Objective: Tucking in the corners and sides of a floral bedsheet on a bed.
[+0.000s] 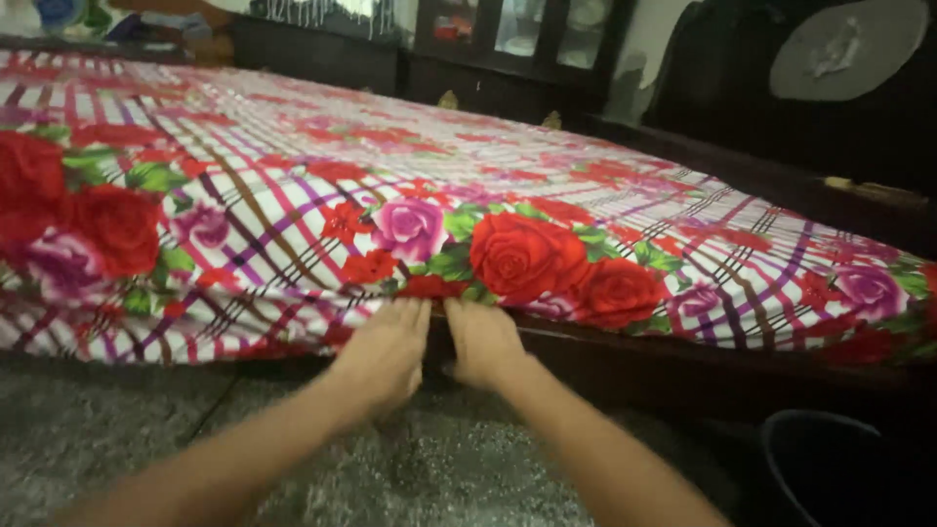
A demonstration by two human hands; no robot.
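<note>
A bed sheet (293, 205) with red and pink roses on a white, striped ground covers a mattress across most of the view. My left hand (383, 353) and my right hand (481, 342) lie side by side at the sheet's near lower edge, fingertips pushed under it against the dark bed frame (683, 366). The fingertips are hidden under the cloth, so I cannot tell whether they pinch the sheet or only press it.
Grey shaggy carpet (117, 429) covers the floor below the bed. A dark round bin (830, 459) stands at the lower right. Dark cabinets with glass doors (517, 39) line the far wall, and a round grey object (844, 49) rests at the upper right.
</note>
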